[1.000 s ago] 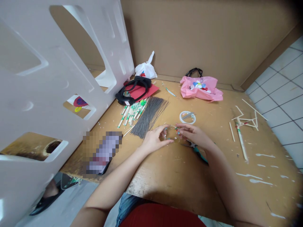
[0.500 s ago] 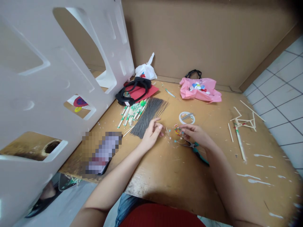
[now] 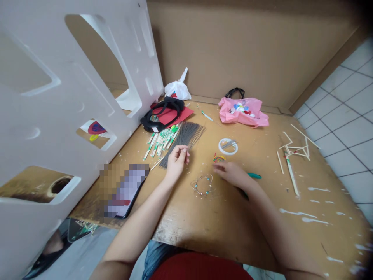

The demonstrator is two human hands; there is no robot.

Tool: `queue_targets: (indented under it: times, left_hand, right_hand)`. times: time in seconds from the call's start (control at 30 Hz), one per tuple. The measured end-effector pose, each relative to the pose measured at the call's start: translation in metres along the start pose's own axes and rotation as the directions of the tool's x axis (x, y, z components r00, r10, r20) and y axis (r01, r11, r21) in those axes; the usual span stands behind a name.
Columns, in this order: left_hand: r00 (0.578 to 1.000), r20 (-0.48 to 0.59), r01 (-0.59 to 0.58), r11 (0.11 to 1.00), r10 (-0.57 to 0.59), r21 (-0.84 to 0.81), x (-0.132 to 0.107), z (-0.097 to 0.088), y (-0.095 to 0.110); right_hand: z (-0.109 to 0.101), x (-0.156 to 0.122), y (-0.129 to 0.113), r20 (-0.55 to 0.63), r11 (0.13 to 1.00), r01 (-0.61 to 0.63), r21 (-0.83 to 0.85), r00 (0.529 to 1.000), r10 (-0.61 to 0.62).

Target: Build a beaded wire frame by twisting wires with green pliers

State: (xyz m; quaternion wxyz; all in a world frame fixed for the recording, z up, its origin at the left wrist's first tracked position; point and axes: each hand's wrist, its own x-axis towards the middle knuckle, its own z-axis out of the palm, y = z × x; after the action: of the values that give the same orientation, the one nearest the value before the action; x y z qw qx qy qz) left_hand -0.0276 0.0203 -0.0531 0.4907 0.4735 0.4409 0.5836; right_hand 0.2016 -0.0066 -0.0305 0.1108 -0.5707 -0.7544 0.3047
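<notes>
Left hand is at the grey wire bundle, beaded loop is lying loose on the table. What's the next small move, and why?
Probably pinch one thin wire free of the bundle of grey wires: the left hand has its fingertips on the bundle's near end, while the beaded wire loop lies unheld and the right hand rests flat beside it.

Left hand [image 3: 176, 160] pinched, right hand [image 3: 231, 173] flat.

Bare forearms without sleeves, a red top, blue denim at the lap.
</notes>
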Motion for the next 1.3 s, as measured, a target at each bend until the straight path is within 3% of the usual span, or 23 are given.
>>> queue_targets:
  times: [0.13, 0.2, 0.37, 0.53, 0.9, 1.1, 1.3]
  left_hand:
    - [1.000, 0.024, -0.010, 0.999, 0.009, 0.034, -0.006, 0.005, -0.001]
    - [0.999, 0.045, -0.004, 0.999, 0.002, 0.042, -0.008, 0.006, -0.001]
    - [0.997, 0.076, 0.010, 0.998, -0.014, 0.059, -0.011, 0.008, -0.005]
    - [0.996, 0.083, 0.025, 0.997, -0.032, 0.079, -0.010, 0.009, -0.009]
    - [0.995, 0.104, 0.002, 0.994, -0.013, 0.110, -0.008, 0.009, -0.020]
    - [0.993, 0.111, 0.017, 0.994, -0.029, 0.112, -0.006, 0.011, -0.020]
    - [0.990, 0.137, 0.016, 0.990, -0.035, 0.137, -0.007, 0.011, -0.029]
  right_hand:
    - [-0.037, -0.002, 0.023, -0.235, 0.948, -0.193, -0.252, 0.963, 0.134]
    - [-0.051, 0.000, 0.034, -0.280, 0.891, -0.272, -0.364, 0.944, 0.174]
    - [-0.068, 0.024, 0.045, -0.224, 0.770, -0.234, -0.593, 0.967, 0.121]
    - [-0.070, 0.056, 0.046, -0.067, 0.659, -0.088, -0.747, 0.996, 0.057]
    - [-0.067, 0.076, 0.054, 0.103, 0.526, 0.070, -0.847, 0.994, 0.033]
    - [-0.073, 0.073, 0.054, 0.083, 0.510, 0.059, -0.858, 0.996, 0.024]
    - [-0.071, 0.070, 0.057, 0.020, 0.573, -0.002, -0.819, 0.999, 0.032]
